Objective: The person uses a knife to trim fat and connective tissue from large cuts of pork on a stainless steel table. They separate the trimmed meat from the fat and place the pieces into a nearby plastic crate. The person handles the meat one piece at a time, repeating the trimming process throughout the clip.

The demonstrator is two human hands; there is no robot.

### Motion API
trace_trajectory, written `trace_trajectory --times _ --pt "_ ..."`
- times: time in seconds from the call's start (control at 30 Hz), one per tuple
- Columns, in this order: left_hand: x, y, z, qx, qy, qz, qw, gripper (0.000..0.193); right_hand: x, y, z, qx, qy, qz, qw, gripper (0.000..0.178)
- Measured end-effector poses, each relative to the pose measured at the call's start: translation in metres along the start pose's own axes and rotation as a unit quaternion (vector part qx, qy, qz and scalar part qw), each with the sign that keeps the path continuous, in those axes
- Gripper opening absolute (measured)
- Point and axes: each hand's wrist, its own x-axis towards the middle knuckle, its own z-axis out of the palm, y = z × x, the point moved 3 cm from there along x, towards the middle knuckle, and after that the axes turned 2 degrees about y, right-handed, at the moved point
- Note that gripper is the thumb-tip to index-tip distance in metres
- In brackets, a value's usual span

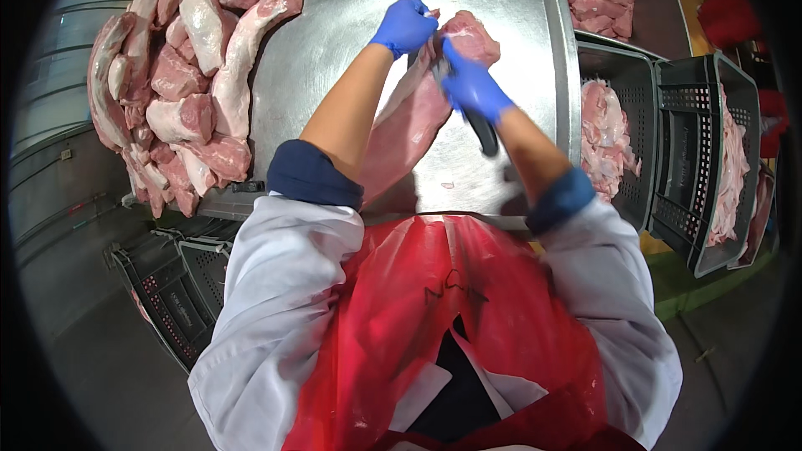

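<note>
A long pink pork loin (406, 135) lies on the metal table, running from its far middle toward my apron. My left hand (406, 27), in a blue glove, is closed at the loin's far end, with a bit of meat showing at its fingertips. Just to its right, my right hand (473, 88), also gloved in blue, grips a knife (482, 132). The black handle sticks out below that hand toward me. Its blade is mostly hidden and blurred by motion against the loin's right side.
A heap of raw pork pieces (177, 72) covers the table's left side. A raised edge (561, 58) bounds its right. Beyond are a metal tray (660, 0) of meat and grey crates (622, 58) holding trimmings. More crates (171, 301) stand low at left. A small scrap (447, 185) lies nearby.
</note>
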Motion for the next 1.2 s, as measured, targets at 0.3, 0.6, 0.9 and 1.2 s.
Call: trace_trajectory --times 0.3,0.6,0.9,1.2 --pt "-0.009 -0.006 -0.013 -0.258 -0.042 -0.023 0.965 0.011 0.003 -0.002 0.031 0.031 0.036 -0.041 0.998 0.080" --pt "-0.042 -0.020 -0.046 -0.494 -0.095 0.001 0.864 0.007 -0.056 -0.040 0.064 0.052 0.002 -0.010 0.999 0.077" --pt "-0.042 -0.231 -0.156 -0.241 0.088 -0.086 0.963 0.034 -0.204 -0.056 0.085 -0.017 -0.085 0.149 0.985 0.080" --pt "-0.122 -0.159 -0.052 0.193 -0.072 0.188 0.960 0.035 -0.017 -0.057 0.102 0.055 0.076 0.077 0.993 0.082"
